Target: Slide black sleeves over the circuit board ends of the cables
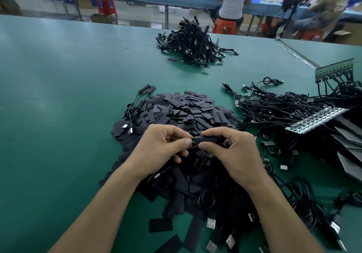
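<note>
Hands (156,149) (233,153) on sleeve (208,139) over sleeve pile (195,109)

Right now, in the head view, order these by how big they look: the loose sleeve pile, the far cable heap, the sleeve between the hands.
1. loose sleeve pile
2. far cable heap; it lies farther away, so its real size is unsure
3. held sleeve

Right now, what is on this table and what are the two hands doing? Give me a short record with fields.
Surface: green table mat
Left hand: pinches green-edged circuit board end
Right hand: grips black tubular sleeve at that end
Under hands: heap of flat black sleeves
Right side: tangle of black USB cables, circuit board strip
Far: second pile of black cables
</note>
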### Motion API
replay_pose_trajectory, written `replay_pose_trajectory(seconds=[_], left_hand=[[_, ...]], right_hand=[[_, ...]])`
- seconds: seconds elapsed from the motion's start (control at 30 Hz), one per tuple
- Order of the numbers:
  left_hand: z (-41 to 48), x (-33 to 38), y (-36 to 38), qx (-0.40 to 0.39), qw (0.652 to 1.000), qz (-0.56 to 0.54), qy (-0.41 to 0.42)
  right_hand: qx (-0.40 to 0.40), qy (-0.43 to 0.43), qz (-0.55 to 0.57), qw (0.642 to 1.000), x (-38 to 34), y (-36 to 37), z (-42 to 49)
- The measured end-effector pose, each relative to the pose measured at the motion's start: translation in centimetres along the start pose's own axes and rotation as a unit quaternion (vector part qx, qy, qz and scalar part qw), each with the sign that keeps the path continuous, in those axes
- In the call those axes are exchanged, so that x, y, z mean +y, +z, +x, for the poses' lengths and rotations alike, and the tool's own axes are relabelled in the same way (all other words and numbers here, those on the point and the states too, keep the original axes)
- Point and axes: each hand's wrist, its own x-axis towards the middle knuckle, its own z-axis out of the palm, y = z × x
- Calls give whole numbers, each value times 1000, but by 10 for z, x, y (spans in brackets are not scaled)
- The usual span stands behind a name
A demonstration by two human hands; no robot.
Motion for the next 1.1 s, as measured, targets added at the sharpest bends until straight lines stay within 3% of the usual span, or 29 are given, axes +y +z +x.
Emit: replay_pose_trajectory(seconds=[0.3, 0.73, 0.97, 1.1], left_hand=[[-1, 5, -1, 5, 997, -69, -44], [-2, 7, 2, 12, 996, -75, -49], [-3, 7, 2, 15, 995, -81, -49], [-2, 7, 2, 38, 993, -100, -51]], right_hand=[[21, -45, -40, 998, -1, 3, -1], [10, -90, -83, 992, -6, 4, -1], [5, -77, -84, 993, -7, 4, -2], [63, -44, -38, 996, -8, 5, -4]])
